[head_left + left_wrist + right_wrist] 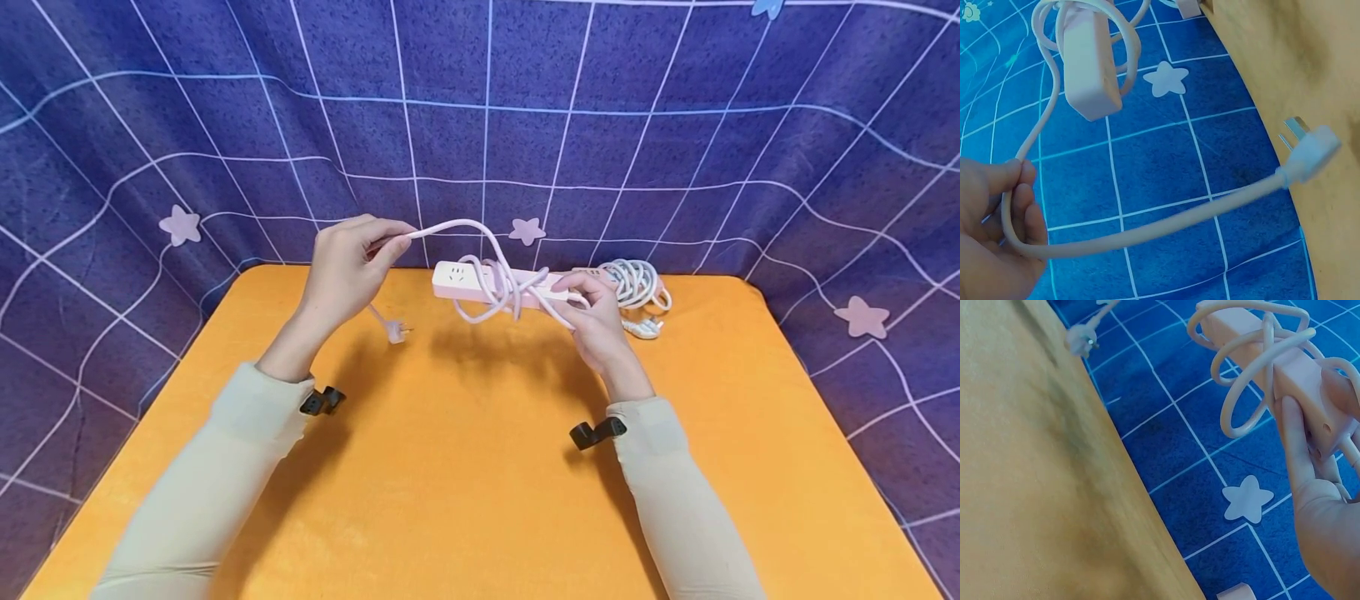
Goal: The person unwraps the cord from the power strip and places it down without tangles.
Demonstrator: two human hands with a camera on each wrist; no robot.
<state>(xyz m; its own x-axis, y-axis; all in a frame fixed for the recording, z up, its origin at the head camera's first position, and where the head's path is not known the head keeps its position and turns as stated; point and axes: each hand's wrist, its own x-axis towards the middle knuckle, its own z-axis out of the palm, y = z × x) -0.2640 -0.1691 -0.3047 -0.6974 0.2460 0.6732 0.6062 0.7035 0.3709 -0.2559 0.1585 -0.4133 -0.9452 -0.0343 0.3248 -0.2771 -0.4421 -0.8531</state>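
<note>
Sleeves [206, 475] partial, strip [463, 287] partly behind fingers [589, 284]

Pale pink power strip [447, 283], sockets visible on upper face, held up above the table, roughly level, lengthwise left to right, right end in right-hand grip [595, 321]. Matching cord [1147, 232] loosely tangled round its middle; free length arcs to left-hand grip [347, 265], pinched there, then hangs to plug [395, 332], metal prongs bare.

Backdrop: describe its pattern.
The backdrop shows a star-dotted pale grid on blue, clearest in the head view.
</note>
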